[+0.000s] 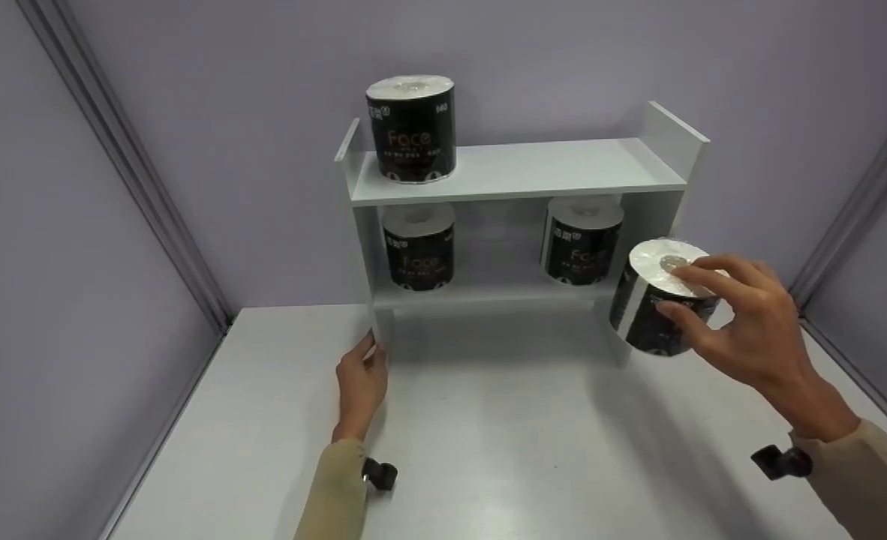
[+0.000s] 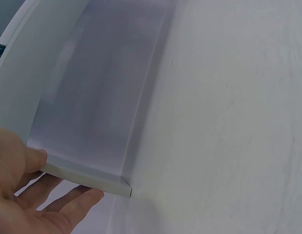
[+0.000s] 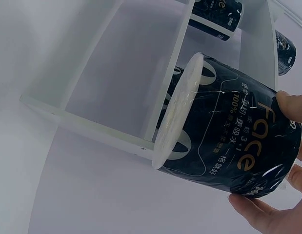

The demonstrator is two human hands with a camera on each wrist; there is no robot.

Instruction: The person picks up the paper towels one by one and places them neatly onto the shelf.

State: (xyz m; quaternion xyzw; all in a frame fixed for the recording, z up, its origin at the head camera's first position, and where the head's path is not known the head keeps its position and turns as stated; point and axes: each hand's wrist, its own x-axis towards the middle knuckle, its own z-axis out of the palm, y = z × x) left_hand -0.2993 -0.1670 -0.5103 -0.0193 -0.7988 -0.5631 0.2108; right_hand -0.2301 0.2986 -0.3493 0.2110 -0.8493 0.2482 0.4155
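Observation:
My right hand (image 1: 751,322) grips a paper roll (image 1: 650,315) in a black "Face" wrapper near its top end. The roll hangs tilted in the air, in front of the right side of a white two-tier shelf (image 1: 548,169). In the right wrist view the wrapper's gold lettering on the roll (image 3: 233,131) faces the camera, with thumb and fingers round its far end. My left hand (image 1: 362,382) is at the foot of the shelf's left side panel. Seen from the left wrist, thumb and fingers of the left hand (image 2: 38,195) pinch that panel's edge (image 2: 87,179) from both sides.
One matching roll (image 1: 412,131) stands on the top board at the left. On the lower board stand a left roll (image 1: 421,251) and a right roll (image 1: 582,244). The shelf stands on a white table (image 1: 488,450), with pale walls behind and at both sides.

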